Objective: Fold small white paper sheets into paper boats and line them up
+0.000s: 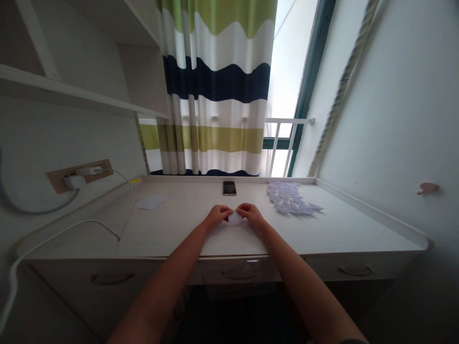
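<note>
A small white piece of paper (235, 217) is held between my two hands, just above the front middle of the white desk (172, 234). My left hand (217, 214) pinches its left edge. On the opposite edge, my right hand (251, 215) grips it with thumb and fingers closed. Whether the paper has folds in it is too small to tell. Beyond my hands a dark phone (229, 188) lies flat. To the right rests a group of many pointed folded paper pieces (292, 198), laid close together in rows.
Flat white sheets (150, 202) lie on the desk's left side. A white cable (89, 222) runs over the left edge near a wall socket (81, 176) with plugs. Raised rims border the desk's back and sides. A striped curtain (215, 86) hangs behind it.
</note>
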`<state>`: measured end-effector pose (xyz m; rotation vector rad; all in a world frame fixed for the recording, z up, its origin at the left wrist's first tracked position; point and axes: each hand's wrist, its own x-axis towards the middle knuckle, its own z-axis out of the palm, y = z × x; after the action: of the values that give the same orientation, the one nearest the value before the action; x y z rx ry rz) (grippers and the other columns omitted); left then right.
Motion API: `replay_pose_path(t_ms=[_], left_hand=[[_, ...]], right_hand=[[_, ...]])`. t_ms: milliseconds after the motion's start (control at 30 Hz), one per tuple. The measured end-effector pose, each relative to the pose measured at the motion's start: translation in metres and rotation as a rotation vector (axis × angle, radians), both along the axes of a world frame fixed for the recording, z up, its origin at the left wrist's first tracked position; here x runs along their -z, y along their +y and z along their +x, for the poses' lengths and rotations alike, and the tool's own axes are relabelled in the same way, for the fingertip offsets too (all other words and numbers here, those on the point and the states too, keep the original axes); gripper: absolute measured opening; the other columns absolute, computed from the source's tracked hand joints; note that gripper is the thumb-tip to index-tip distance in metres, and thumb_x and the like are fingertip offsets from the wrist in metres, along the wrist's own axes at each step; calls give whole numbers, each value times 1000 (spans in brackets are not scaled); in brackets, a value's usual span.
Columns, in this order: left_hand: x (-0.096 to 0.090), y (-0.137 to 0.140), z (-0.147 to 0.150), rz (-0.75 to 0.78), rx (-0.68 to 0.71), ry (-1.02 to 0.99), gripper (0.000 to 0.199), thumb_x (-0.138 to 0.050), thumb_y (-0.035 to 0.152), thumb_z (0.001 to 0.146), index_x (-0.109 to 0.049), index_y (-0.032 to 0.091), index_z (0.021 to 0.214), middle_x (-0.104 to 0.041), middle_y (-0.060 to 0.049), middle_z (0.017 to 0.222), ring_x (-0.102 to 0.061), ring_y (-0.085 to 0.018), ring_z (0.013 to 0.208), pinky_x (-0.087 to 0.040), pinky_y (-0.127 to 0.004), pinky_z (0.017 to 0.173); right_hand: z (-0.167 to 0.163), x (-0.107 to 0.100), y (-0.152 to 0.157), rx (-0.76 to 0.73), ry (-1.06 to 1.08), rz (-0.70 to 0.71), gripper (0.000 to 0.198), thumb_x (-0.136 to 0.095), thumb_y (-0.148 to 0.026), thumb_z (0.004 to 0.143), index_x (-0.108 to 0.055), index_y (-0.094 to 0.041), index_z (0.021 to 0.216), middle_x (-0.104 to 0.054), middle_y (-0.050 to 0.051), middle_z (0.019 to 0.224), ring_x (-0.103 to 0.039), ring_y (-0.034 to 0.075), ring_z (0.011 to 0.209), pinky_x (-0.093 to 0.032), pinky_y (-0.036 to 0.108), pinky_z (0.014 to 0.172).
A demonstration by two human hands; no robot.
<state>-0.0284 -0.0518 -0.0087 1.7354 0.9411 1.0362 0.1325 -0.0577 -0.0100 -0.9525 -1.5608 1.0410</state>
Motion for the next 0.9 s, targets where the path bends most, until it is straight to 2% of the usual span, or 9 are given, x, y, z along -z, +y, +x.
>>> replay_pose_path(t_ms=[200, 400, 633, 800, 900], left_hand=[[2, 1, -1, 22, -4, 2, 22, -60, 33, 62, -62, 11, 61, -55, 0, 50, -50, -9, 47, -41, -22, 50], [3, 2, -1, 21, 11, 55, 24, -58, 34, 63, -61, 10, 61, -55, 0, 49, -51, -10, 47, -41, -22, 50], [0, 1, -2, 57, -42, 4, 21, -57, 31, 63, -57, 11, 57, -53, 1, 48, -49, -9, 46, -41, -22, 51], [2, 1, -1, 31, -24, 20, 22, -59, 33, 62, -59, 11, 64, -54, 0, 53, -48, -8, 46, -41, -21, 45], [2, 3, -2, 74, -82, -14, 23, -59, 34, 61, -59, 11, 64, -54, 0, 55, -48, -8, 48, -39, -20, 43]], right_hand=[[0, 0, -1, -7, -30, -71, 22, -62, -35, 57, -59, -14, 64, -53, -2, 55, -45, 8, 50, -35, 22, 48], [1, 1, 0, 4, -29, -8, 18, -61, -31, 56, -56, -14, 60, -50, -4, 51, -41, 7, 47, -31, 22, 46], [1, -1, 1, 16, -22, -45, 21, -60, -34, 57, -57, -14, 62, -51, -3, 53, -44, 8, 49, -35, 22, 48], [1, 0, 1, -9, -35, -30, 20, -63, -34, 56, -56, -14, 58, -49, -4, 49, -42, 7, 46, -34, 22, 46], [0, -1, 0, -13, 2, -64, 24, -64, -37, 55, -57, -14, 61, -53, -2, 52, -47, 9, 48, -36, 23, 48]])
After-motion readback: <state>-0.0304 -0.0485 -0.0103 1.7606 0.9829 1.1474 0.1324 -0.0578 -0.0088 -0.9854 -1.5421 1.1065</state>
